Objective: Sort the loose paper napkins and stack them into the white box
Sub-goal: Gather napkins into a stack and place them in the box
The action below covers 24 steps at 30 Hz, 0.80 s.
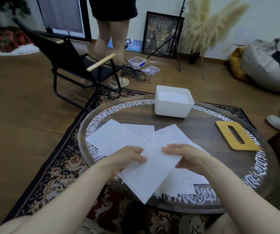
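Currently both hands, left hand (127, 159) and right hand (185, 157), pinched one white paper napkin (150, 173) | loose napkins (124, 135) littered round dark table (203, 132) | white plastic box (173, 103) sat beyond, unobstructed | yellow slotted lid (237, 137) lay right.

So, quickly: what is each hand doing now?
Left hand: grips the held napkin at its left edge.
Right hand: pinches the same napkin's right edge.

Bare tabletop (200, 130) before white box (172, 108)
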### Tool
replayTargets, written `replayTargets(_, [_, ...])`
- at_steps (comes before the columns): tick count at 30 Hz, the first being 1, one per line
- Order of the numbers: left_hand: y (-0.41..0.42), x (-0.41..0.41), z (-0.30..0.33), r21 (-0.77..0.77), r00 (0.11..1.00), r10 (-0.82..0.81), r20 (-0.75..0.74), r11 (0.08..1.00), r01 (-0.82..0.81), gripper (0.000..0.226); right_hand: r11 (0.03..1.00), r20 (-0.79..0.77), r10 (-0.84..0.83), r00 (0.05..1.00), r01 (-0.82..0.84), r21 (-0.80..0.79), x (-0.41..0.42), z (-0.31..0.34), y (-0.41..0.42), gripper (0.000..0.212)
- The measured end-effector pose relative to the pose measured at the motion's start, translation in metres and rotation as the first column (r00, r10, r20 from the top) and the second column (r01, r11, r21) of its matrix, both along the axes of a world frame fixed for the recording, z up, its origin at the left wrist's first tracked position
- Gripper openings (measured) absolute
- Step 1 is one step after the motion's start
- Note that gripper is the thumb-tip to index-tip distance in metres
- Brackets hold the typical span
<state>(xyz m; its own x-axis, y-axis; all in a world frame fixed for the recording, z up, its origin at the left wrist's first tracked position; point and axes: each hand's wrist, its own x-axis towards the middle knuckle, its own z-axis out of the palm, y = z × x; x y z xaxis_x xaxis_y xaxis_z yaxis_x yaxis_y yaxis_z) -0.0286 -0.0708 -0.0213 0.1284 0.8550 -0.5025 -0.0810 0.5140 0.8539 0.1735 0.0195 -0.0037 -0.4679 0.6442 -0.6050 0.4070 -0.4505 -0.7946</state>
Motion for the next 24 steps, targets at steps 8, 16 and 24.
replayTargets(8, [0.006, 0.002, 0.002, 0.101, 0.975, 0.047, -0.215, 0.995, -0.026, 0.012, 0.98, 0.106, 0.163, 0.981, -0.174, 0.1, 0.003, -0.006, -0.01, 0.02])
replayTargets(16, [0.006, 0.002, 0.004, 0.102, 0.945, 0.322, -0.062, 0.944, -0.315, 0.016, 0.987, 0.027, -0.107, 0.994, 0.103, 0.126, 0.008, -0.008, -0.002, 0.014])
replayTargets(24, [0.011, 0.016, -0.015, 0.163, 0.893, 0.45, 0.016, 0.88, -0.446, 0.021, 0.944, -0.171, -0.26, 0.95, 0.287, 0.162, 0.001, -0.02, -0.005, 0.026])
